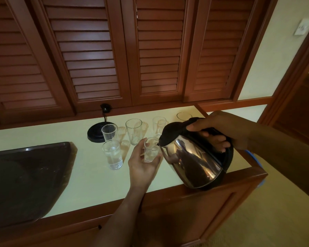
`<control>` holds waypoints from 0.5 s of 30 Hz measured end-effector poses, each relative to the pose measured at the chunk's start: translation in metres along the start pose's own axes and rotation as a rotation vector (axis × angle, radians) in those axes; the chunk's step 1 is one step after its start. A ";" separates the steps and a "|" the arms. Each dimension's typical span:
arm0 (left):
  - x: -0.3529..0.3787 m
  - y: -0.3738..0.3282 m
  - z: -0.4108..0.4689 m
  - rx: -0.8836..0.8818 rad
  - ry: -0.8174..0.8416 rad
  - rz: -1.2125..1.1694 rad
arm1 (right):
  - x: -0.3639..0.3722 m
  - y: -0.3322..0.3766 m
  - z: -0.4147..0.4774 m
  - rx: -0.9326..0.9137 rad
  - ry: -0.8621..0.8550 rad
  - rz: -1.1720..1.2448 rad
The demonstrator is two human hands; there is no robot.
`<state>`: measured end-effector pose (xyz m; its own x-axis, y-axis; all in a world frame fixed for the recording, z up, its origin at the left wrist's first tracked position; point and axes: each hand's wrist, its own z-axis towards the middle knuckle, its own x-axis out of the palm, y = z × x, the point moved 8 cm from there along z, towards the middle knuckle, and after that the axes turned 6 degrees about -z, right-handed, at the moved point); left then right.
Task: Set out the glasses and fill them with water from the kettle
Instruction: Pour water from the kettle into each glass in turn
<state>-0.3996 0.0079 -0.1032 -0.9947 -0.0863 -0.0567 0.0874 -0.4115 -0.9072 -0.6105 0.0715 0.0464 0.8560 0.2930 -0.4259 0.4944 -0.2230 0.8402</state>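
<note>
A steel kettle (193,157) with a black lid and handle is held by the right hand (227,129), whose grip is clamped around the handle, the thumb on top and the fingers curled beneath. The kettle is tilted to the left, with its spout brought against the rim of a small glass (151,149). That glass is held by the left hand (143,163), the grip closed around its lower half, just above the pale tabletop (89,180); some water is seen at its bottom.

Just to the left of it, a glass filled with water (112,154) is seen standing upright on the tabletop. Behind that one an empty short glass (109,131) is placed, overlapping the black kettle base (95,133) in the view; the base is joined by a cord to a plug (105,108) at the wall. Further right, a tall empty glass (133,131) and another empty glass (158,124) are set in a row, and the rim of a further glass (183,116) is visible behind the kettle's lid. A dark tray (25,179) is laid at the left end of the tabletop. Louvred wooden doors (114,50) are seen behind.
</note>
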 end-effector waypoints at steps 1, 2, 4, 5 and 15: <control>0.000 0.001 0.000 -0.003 -0.002 0.006 | 0.000 0.000 0.000 0.001 0.000 -0.002; 0.000 0.001 0.000 -0.007 -0.003 0.011 | 0.000 0.000 0.000 0.003 0.000 -0.002; 0.000 0.003 0.001 -0.007 -0.003 0.008 | 0.000 -0.001 0.000 0.008 -0.002 -0.004; 0.000 0.003 0.001 -0.008 -0.002 0.008 | -0.001 -0.002 0.001 0.011 -0.003 -0.004; 0.000 0.003 0.001 -0.032 -0.001 0.016 | -0.001 -0.002 0.000 0.014 -0.024 -0.006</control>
<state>-0.3995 0.0060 -0.1061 -0.9931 -0.0934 -0.0706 0.1011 -0.3806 -0.9192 -0.6124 0.0712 0.0456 0.8564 0.2721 -0.4388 0.5013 -0.2345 0.8329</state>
